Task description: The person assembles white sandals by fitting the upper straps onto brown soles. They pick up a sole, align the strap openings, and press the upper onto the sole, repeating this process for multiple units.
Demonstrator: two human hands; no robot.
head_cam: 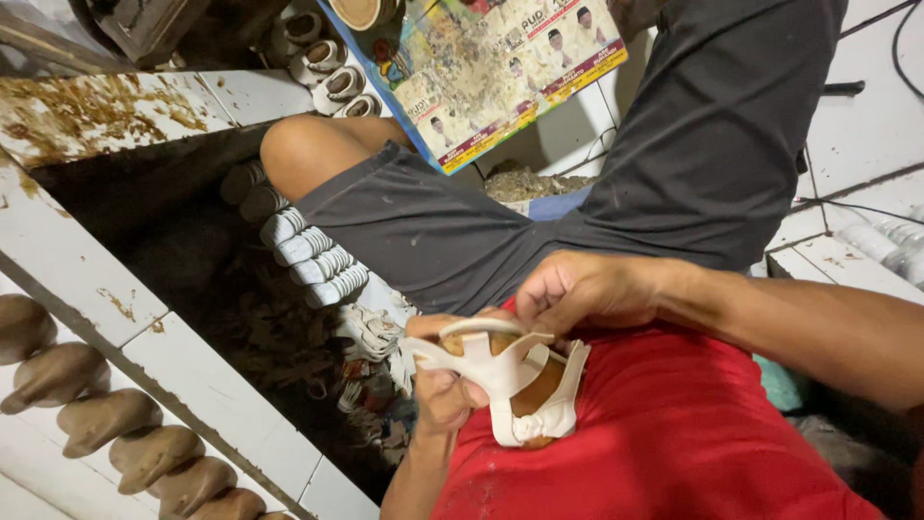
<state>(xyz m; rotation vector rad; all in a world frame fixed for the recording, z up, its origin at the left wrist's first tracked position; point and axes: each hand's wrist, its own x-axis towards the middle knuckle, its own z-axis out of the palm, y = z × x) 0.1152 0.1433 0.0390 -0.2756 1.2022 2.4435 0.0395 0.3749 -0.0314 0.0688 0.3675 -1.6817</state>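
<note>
A white strappy sandal upper (pixel 500 371) is stretched over a brown wooden shoe last (pixel 539 385), held against my red shirt. My left hand (pixel 448 390) grips it from below at the toe end, with the thumb over a strap. My right hand (pixel 577 289) comes in from the right and pinches the upper strap near the top of the last with its fingertips. Both hands touch the sandal.
A row of brown shoe lasts (pixel 106 419) lies on the white tiled ledge at lower left. Stacked white sandal pieces (pixel 308 250) run beside my knee, above scraps in a dark pit (pixel 279 327). A colourful printed poster (pixel 481 67) lies at the top.
</note>
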